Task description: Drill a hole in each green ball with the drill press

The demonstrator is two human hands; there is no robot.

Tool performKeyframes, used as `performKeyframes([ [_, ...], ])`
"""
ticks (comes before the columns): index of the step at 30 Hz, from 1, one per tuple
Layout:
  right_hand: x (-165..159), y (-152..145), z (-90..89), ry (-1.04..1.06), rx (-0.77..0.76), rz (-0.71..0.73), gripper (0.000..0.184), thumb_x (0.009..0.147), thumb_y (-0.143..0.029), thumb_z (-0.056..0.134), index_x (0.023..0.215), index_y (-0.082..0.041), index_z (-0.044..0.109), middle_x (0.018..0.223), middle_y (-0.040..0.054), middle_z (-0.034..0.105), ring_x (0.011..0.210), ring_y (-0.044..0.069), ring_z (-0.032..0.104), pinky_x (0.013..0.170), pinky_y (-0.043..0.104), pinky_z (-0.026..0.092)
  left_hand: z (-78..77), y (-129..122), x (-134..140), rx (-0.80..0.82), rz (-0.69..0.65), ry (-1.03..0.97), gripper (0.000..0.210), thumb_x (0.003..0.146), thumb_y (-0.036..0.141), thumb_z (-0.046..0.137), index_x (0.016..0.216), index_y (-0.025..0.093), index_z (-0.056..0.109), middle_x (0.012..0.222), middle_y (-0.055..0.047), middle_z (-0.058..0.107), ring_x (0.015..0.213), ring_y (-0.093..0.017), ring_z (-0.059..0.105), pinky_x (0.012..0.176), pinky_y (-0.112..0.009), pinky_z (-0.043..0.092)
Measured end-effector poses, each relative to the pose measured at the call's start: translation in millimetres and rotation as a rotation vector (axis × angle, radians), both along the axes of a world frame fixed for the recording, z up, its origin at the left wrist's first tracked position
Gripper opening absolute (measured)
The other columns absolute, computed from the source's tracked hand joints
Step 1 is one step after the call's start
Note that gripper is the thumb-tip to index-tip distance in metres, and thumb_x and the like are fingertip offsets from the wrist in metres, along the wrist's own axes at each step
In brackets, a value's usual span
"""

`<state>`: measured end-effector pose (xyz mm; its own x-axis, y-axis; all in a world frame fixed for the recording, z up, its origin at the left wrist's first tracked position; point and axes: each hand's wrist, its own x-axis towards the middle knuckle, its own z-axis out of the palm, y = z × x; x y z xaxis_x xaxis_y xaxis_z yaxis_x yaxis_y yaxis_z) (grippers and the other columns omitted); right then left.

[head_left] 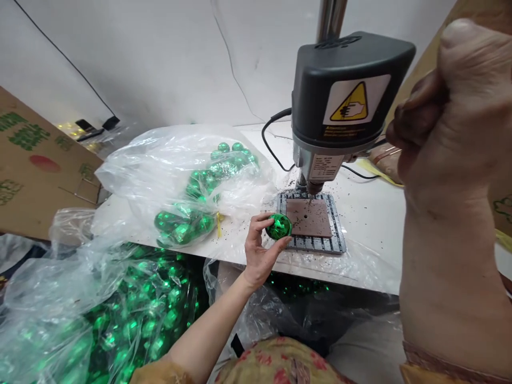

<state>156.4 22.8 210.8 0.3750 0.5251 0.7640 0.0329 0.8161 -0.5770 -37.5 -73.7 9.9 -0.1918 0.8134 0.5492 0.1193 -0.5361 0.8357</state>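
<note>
Between the thumb and fingers of my left hand (259, 250) is a shiny green faceted ball (279, 227), held at the left edge of the drill press base (340, 242). A square reddish-brown board (320, 218) with a small dark hole lies on that base. Above it hangs the dark drill press head (316, 101), with a warning label and a thin bit pointing down, apart from the ball. My right hand (452, 101) is raised close to the camera, right of the drill head, fingers curled closed. What they grip, if anything, is hidden.
A clear plastic bag (144, 160) with green balls lies on the white table (372, 224). Below the table edge, a larger bag (132, 314) holds many more. Dark shavings are scattered around the base. Cardboard boxes (36, 176) stand at the sides; a black cord (267, 141) runs behind the drill.
</note>
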Motion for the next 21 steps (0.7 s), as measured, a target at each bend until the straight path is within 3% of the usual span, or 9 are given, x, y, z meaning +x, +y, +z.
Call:
performKeyframes([
  [11, 1.5, -0.9, -0.9, 0.022, -0.031, 0.025, 0.039, 0.087, -0.023, 0.057, 0.049, -0.023, 0.053, 0.04, -0.0064, 0.032, 0.033, 0.007, 0.029, 0.033, 0.03, 0.015, -2.6, -26.9, -3.2, -0.078, -0.007, -0.158, 0.041, 0.079, 0.029, 0.085, 0.109, 0.024, 0.057, 0.125, -0.009, 0.061, 0.117, -0.021, 0.066, 0.093, -0.034, 0.057],
  [21, -0.8, -6.0, -4.5, -0.01, 0.001, -0.032, 0.038, 0.091, -0.025, 0.052, 0.053, -0.02, 0.051, 0.041, -0.0069, 0.032, 0.035, 0.006, 0.031, 0.036, 0.029, 0.017, -5.2, -32.0, 7.8, -0.056, -0.038, -0.107, 0.048, 0.077, 0.025, 0.086, 0.103, 0.024, 0.045, 0.124, -0.009, 0.064, 0.118, -0.022, 0.066, 0.095, -0.037, 0.054],
])
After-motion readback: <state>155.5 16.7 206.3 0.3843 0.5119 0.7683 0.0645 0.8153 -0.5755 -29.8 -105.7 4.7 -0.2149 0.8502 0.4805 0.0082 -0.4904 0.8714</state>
